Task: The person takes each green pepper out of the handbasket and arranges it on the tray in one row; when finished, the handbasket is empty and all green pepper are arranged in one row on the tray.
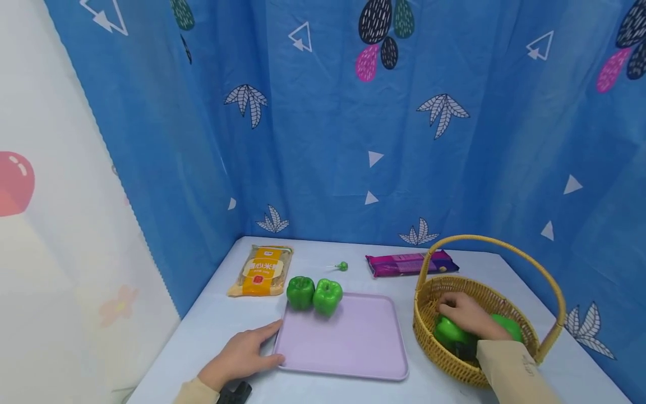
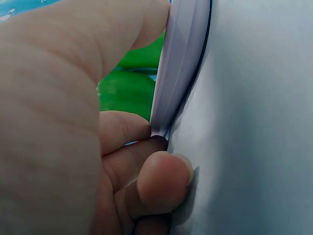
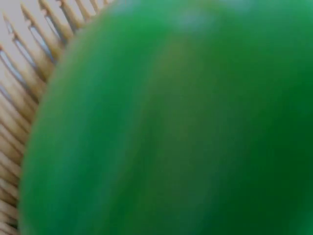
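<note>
Inside basket (image 1: 550, 336): right hand (image 1: 466, 315) curled over a green pepper (image 1: 449, 332). Left hand (image 1: 242, 354) pinching tray (image 1: 353, 348) corner; two peppers (image 1: 315, 294) on tray.

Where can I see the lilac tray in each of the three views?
Head view: the tray lies flat at centre bottom, the left hand at its near left corner.
Left wrist view: only the tray's rim, upright, top centre.
Right wrist view: not in it.
Shared landmark: green peppers on the tray.
</note>
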Demonstrator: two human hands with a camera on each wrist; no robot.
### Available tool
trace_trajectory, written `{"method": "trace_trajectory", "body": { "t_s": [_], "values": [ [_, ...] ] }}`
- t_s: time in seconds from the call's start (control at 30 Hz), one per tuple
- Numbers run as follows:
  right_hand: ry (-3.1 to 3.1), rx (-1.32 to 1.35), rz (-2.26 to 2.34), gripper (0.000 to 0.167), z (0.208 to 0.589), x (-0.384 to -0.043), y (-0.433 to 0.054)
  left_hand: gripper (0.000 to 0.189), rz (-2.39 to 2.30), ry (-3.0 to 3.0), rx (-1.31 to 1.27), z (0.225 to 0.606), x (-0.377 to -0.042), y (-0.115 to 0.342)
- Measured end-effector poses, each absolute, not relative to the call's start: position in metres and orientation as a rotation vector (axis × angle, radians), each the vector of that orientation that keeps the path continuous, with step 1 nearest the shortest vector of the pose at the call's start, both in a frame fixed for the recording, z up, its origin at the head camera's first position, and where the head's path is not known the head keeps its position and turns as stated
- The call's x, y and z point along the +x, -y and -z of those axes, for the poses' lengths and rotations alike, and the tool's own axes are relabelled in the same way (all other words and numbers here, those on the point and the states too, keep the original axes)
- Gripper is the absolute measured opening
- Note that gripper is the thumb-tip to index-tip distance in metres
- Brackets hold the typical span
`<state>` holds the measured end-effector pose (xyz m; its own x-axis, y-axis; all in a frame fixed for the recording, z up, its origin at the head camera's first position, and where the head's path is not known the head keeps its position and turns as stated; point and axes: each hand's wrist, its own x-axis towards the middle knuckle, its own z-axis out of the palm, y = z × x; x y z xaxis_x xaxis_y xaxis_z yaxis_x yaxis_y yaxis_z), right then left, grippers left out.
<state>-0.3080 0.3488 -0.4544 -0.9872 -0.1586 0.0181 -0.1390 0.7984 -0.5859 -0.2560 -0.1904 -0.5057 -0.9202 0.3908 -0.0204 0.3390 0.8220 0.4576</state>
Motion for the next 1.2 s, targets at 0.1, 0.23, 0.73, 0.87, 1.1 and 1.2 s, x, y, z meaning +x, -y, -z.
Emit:
{"method": "trace_trajectory", "body": {
  "t_s": [0.1, 0.23, 0.73, 0.87, 1.1, 1.2],
  "values": [
    [-2.996, -0.207, 1.007, 0.018, 0.4558, -0.3093, -0.3503, 0.096, -0.694, -2.886, 0.583, 0.5068, -0.2573, 0.1907],
    [-3.046, -0.183, 1.019, 0.023, 0.4542, -0.3096, -0.3517, 0.095, -0.692, -2.885, 0.582, 0.5072, -0.2571, 0.1909],
    [-3.161, -0.149, 1.168, 0.035, 0.4538, -0.3110, -0.3550, 0.096, -0.672, -2.889, 0.577, 0.5071, -0.2564, 0.1906],
    [-3.131, -0.135, 1.162, 0.037, 0.4515, -0.3104, -0.3556, 0.096, -0.676, -2.885, 0.575, 0.5060, -0.2562, 0.1903],
    [-3.071, -0.098, 1.182, 0.036, 0.4517, -0.3092, -0.3557, 0.097, -0.667, -2.891, 0.563, 0.5072, -0.2560, 0.1899],
    [-3.061, -0.107, 1.177, 0.033, 0.4524, -0.3091, -0.3554, 0.097, -0.665, -2.895, 0.567, 0.5074, -0.2558, 0.1901]
  ]
}}
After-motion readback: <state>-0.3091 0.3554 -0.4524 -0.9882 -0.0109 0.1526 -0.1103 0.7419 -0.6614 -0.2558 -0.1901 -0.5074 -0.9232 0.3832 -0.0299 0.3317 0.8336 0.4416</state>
